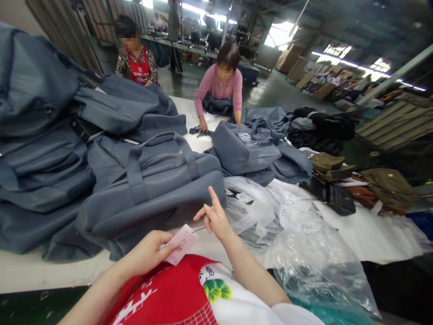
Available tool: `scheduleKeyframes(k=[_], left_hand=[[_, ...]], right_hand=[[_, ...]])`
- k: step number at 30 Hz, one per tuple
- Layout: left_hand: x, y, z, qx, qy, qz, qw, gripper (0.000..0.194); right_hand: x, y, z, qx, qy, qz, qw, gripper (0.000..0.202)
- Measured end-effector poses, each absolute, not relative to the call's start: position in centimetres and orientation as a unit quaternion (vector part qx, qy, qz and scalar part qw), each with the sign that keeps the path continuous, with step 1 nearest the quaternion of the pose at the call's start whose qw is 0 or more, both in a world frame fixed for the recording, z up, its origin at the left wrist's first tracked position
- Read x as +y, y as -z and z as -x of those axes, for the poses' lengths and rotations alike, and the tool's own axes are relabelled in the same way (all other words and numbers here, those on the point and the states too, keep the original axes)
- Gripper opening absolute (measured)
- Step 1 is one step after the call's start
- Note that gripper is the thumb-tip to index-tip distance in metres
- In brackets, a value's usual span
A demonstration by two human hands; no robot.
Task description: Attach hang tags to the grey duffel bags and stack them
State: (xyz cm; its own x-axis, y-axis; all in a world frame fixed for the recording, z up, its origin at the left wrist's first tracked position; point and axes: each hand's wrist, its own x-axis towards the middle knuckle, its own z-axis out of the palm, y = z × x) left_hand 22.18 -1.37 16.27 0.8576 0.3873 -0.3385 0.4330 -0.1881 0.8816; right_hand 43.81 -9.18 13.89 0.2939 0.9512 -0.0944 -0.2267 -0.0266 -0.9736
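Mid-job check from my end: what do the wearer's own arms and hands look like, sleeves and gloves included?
Both the left hand and the right hand are ungloved, and the forearms are bare, with no watch or bracelet showing. A white sleeve shows on the right arm; no left sleeve is in view.

A duffel bag (158, 185) lies on a worktable (30, 271) before the wearer, with more bags (37, 167) heaped to its left. Plastic bags (304, 243) spread to its right; two co-workers (218, 85) are across the table.
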Motion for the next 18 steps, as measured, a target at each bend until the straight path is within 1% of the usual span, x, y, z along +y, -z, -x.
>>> scheduleKeyframes(k=[4, 5, 8, 10, 13, 15, 18], left_hand=[[-0.9, -17.6, -22.9, 0.226, 0.023, -0.69, 0.688, 0.039], [-0.8, -18.0, -22.9, 0.219, 0.027, -0.673, 0.706, 0.039], [-0.3, -18.4, -22.7, 0.217, 0.027, -0.67, 0.71, 0.037], [0.0, -18.1, -22.3, 0.229, 0.016, -0.675, 0.701, 0.036], [1.0, -17.3, -21.6, 0.276, 0.007, -0.621, 0.733, 0.038], [1.8, -16.9, -21.2, 0.31, -0.015, -0.554, 0.773, 0.042], [2.9, -16.7, -21.4, 0.286, -0.057, -0.45, 0.844, 0.048]], right_hand=[[-8.8, -14.9, -45.6, -0.345, -0.434, 0.569, 0.608, 0.078], [-8.7, -15.1, -46.3, -0.339, -0.426, 0.573, 0.613, 0.073], [-8.6, -15.3, -48.5, -0.342, -0.401, 0.584, 0.617, 0.046], [-8.7, -15.0, -49.5, -0.367, -0.395, 0.587, 0.604, 0.039], [-8.9, -14.5, -49.4, -0.418, -0.399, 0.602, 0.552, 0.04], [-8.7, -14.4, -48.2, -0.463, -0.453, 0.558, 0.519, 0.044], [-7.7, -14.5, -45.1, -0.525, -0.562, 0.404, 0.495, 0.068]])
